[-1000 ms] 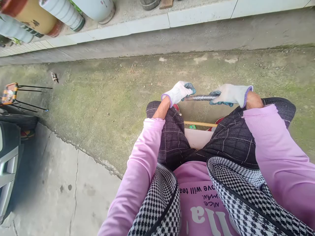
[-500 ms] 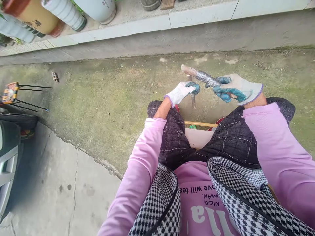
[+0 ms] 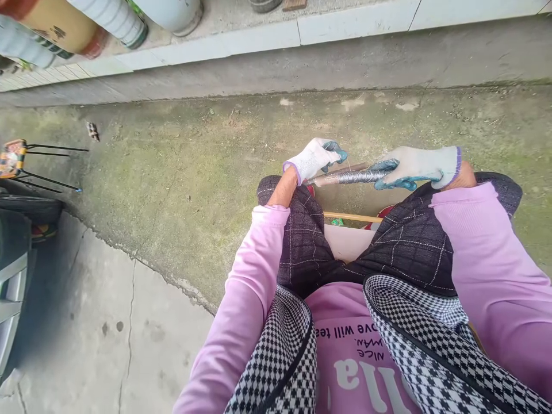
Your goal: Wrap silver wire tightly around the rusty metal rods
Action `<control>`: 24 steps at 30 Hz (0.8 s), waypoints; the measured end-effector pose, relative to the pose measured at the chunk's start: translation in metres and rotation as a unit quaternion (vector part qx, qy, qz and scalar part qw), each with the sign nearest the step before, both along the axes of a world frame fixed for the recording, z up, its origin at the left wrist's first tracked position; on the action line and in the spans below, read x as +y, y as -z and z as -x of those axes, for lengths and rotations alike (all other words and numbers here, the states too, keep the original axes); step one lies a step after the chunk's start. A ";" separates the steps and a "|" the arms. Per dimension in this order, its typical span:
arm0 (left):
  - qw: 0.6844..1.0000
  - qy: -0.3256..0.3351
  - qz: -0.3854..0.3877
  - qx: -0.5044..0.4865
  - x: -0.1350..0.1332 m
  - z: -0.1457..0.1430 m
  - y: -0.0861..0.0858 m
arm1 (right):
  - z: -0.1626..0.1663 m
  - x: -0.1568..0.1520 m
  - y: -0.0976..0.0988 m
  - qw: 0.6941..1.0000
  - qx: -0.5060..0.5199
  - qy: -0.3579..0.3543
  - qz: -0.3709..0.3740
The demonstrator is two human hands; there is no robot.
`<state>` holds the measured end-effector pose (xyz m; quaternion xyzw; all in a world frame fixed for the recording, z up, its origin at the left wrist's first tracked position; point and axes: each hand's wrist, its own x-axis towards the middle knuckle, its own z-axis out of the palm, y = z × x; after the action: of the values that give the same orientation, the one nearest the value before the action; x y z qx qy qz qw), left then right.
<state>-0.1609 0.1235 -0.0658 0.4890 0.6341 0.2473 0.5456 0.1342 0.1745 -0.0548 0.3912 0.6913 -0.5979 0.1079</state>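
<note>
I sit with both hands out past my knees, in white gloves with blue-green palms. My right hand (image 3: 414, 167) is closed round a tool with a wire-wrapped handle (image 3: 351, 177), which lies nearly level and points left. My left hand (image 3: 314, 158) is closed in a pinch at the tool's left end, holding a thin brown stick (image 3: 354, 168) that shows just behind the wrapped handle. The tool's working end is hidden behind my left hand and knee.
Mossy concrete ground (image 3: 194, 172) stretches ahead to a kerb (image 3: 353, 26). Gas cylinders (image 3: 64, 26) lie at the top left. A small woven stool with black wire legs (image 3: 26, 164) and a car's edge (image 3: 12, 276) are at the left. A thin wooden rod (image 3: 351, 217) lies between my legs.
My right hand swung the wire-wrapped tool up above my left hand, then brought it back down level against the stick. My left hand stayed near my left knee.
</note>
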 end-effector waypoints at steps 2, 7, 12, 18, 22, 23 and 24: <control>1.000 -0.013 0.003 -0.007 -0.003 -0.003 -0.004 | 0.008 0.000 0.002 0.997 -0.063 -0.007 -0.050; 0.999 -0.015 0.015 -0.027 -0.009 -0.007 -0.005 | 0.018 0.012 0.018 0.977 -0.176 0.011 -0.121; 0.997 0.007 0.042 -0.063 -0.008 -0.008 -0.002 | 0.020 0.012 0.014 0.974 -0.159 0.065 -0.148; 0.990 0.034 0.038 -0.129 -0.004 -0.010 0.015 | 0.029 -0.010 -0.018 0.966 0.046 0.250 -0.052; 0.993 0.028 0.026 -0.115 0.001 -0.010 0.025 | 0.023 -0.014 -0.024 0.939 0.165 0.301 0.011; 0.993 0.024 0.023 -0.113 0.001 -0.010 0.026 | 0.021 -0.014 -0.025 0.936 0.177 0.302 0.018; 0.994 0.021 0.023 -0.109 0.001 -0.011 0.026 | 0.020 -0.015 -0.025 0.936 0.184 0.300 0.025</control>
<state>-0.1504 0.1246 -0.0918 0.4599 0.5658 0.2732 0.6275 0.1146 0.1599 -0.0298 0.4607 0.5342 -0.6811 -0.1961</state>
